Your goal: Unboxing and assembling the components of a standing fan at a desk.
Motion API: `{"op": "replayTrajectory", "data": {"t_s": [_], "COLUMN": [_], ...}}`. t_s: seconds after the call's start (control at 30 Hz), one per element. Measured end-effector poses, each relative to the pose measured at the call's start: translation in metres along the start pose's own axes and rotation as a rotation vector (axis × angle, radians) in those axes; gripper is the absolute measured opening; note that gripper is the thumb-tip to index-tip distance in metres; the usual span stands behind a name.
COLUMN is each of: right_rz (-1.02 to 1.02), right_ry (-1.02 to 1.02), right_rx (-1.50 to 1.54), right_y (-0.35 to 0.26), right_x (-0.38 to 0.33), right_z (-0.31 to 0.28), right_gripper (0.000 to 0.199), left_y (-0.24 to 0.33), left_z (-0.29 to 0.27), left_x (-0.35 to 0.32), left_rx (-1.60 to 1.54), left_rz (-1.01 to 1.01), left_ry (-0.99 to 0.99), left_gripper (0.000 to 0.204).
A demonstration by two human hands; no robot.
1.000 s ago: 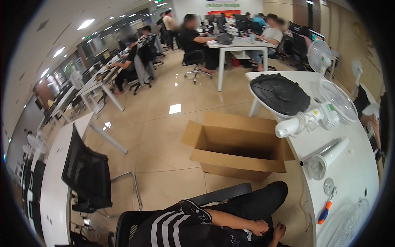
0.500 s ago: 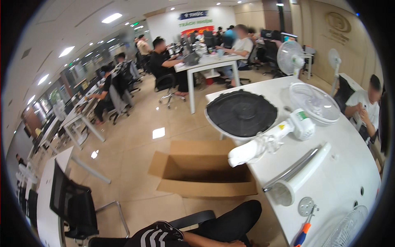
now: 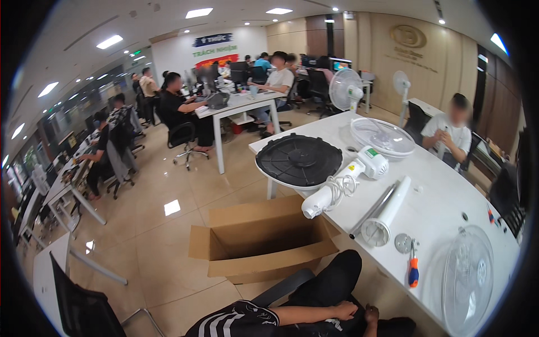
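My left hand [image 3: 345, 310] rests over my lap, its fingers curled closed. Close beside it is my right hand [image 3: 371, 314], also curled, with its fingertips turned toward the left. A small pale thing [image 3: 336, 324] shows just below my left hand, too small to name; what either hand holds is hidden. To the right, on the white table [image 3: 438, 205], lie a screwdriver [image 3: 414, 272] with an orange and blue handle and a round metal plate [image 3: 403, 242]. A white tube with a flared end [image 3: 387, 216] and a slim metal rod [image 3: 373, 210] lie beyond them.
Farther along the table are a white fan motor [image 3: 373, 164] with a coiled cord, a black round base [image 3: 300, 159] and fan grilles [image 3: 467, 281]. An open cardboard box [image 3: 269, 241] stands on the floor. A person [image 3: 452, 132] sits across the table.
My view has swung right and upward, so the table and room sit farther left. Both hands now show over my lap; before, only part of one showed at the lower edge.
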State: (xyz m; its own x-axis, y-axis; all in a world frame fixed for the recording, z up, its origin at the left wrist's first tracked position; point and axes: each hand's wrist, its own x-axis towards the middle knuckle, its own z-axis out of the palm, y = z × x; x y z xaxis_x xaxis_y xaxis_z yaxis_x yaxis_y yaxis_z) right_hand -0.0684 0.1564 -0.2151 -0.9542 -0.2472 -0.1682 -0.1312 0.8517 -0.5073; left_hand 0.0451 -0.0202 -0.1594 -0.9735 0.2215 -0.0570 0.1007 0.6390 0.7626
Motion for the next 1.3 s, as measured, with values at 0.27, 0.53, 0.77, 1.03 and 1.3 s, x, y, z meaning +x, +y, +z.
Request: {"op": "replayTrajectory", "data": {"t_s": [0.27,0.53,0.77,1.03,1.3], "right_rz": [-0.112,-0.153,-0.178,-0.694,-0.770], "right_ry": [0.014,-0.009,0.102,0.420,0.734], "right_rx": [0.210,0.104,0.221,0.396,0.178], "right_y": [-0.019,-0.018,-0.056,-0.233,-0.357], "right_x": [-0.065,-0.075,-0.089,-0.110,-0.052], "right_z": [-0.039,-0.040,-0.063,-0.161,-0.217], "right_gripper": [0.036,0.039,0.030,0.011,0.055], "left_y": [0.019,0.026,0.033,0.025,0.029], "left_z": [-0.016,-0.025,-0.029,-0.014,-0.020], "left_x": [-0.029,-0.032,-0.028,-0.024,-0.022], "left_rx": [0.052,0.047,-0.023,0.029,0.002], "left_rz": [0.126,0.174,0.092,0.174,0.156], "left_ry": [0.089,-0.040,-0.042,-0.037,-0.114], "left_gripper": [0.022,0.025,0.025,0.025,0.027]}}
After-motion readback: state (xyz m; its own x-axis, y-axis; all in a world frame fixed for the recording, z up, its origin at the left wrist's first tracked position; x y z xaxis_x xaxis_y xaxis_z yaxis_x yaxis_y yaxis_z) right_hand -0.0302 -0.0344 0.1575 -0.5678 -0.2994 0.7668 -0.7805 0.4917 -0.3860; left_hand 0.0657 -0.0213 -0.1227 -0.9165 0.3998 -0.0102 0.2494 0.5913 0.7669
